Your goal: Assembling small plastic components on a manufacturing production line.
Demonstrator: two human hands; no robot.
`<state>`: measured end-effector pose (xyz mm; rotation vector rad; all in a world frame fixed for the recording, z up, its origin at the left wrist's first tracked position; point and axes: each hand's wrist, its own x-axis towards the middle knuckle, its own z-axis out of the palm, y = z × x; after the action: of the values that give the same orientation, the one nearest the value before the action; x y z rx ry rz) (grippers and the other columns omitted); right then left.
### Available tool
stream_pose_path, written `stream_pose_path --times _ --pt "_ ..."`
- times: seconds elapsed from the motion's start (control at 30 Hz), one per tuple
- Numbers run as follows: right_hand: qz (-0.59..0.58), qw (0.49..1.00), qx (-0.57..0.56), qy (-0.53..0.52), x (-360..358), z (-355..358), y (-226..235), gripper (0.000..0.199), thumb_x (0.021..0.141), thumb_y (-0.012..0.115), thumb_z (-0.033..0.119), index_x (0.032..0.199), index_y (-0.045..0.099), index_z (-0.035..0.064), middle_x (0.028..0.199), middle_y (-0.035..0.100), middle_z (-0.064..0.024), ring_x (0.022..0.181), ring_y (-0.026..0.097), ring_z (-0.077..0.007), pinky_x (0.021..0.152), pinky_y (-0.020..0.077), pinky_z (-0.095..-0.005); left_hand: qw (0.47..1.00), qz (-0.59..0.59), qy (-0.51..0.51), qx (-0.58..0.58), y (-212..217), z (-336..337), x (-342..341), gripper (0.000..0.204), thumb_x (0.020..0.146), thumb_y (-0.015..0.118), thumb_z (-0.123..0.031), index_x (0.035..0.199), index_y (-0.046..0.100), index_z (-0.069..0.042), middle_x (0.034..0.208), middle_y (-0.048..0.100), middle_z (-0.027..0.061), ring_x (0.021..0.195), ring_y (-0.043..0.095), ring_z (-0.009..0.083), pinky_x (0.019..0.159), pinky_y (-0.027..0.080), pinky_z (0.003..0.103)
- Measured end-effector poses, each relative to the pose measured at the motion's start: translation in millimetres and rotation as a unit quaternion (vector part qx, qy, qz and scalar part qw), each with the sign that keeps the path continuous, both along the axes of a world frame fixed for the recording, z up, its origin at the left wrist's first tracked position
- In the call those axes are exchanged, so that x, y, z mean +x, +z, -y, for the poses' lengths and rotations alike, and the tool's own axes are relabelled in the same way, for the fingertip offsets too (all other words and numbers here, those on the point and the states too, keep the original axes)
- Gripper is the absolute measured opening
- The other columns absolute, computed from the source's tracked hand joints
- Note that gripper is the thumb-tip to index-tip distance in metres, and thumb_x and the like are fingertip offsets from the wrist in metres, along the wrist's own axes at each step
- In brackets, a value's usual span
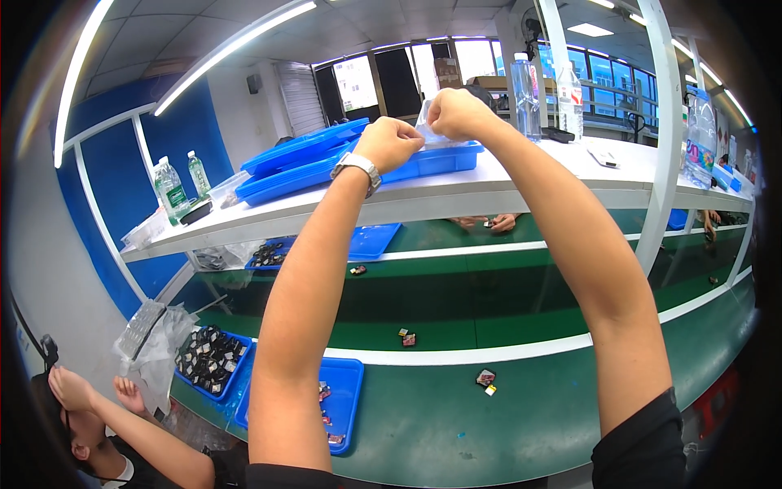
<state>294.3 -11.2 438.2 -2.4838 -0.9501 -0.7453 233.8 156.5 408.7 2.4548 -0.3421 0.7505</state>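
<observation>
Partly hidden, clear bag [423, 125] in right hand [461, 114] pinch, left hand [388, 145] grip unclear

Shot off a head-worn fisheye, super wide. Faces across near green bench [538, 424] toward far windows [475, 59], pretty close to left hand [389, 145] and right hand [463, 114].

Clear bottle [526, 98]: right of the right hand [460, 114]. Green-labelled bottle [173, 196]: left of the left hand [389, 145]. Tube light [232, 54]: above-left of both.
</observation>
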Motion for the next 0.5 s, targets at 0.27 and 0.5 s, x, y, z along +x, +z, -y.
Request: stream_pose_path --times 0.27,0.5 --pt "-0.012 0.937 0.284 0.204 -27 28 -14 0.019 0.092 0.066 0.017 0.100 0.072 0.0016 0.083 0.072 -0.0068 0.065 0.067 -0.0100 0.057 0.0526 -0.0256 0.991 0.051 0.115 0.035 -2 6 3 0.022 0.080 0.069 -0.024 0.094 0.077 -0.010 0.096 0.073 0.0166 0.093 0.070 0.0317 0.089 0.053 0.039" --pt "-0.319 0.786 0.377 0.373 -69 68 -72 0.025 0.094 0.067 0.026 0.104 0.069 0.0032 0.101 0.070 -0.0052 0.081 0.060 -0.0076 0.070 0.0508 -0.0235 0.952 0.283 0.117 0.008 -31 17 -32 0.035 0.081 0.068 -0.016 0.114 0.067 -0.007 0.106 0.072 0.0156 0.101 0.069 0.0295 0.090 0.053 0.037"
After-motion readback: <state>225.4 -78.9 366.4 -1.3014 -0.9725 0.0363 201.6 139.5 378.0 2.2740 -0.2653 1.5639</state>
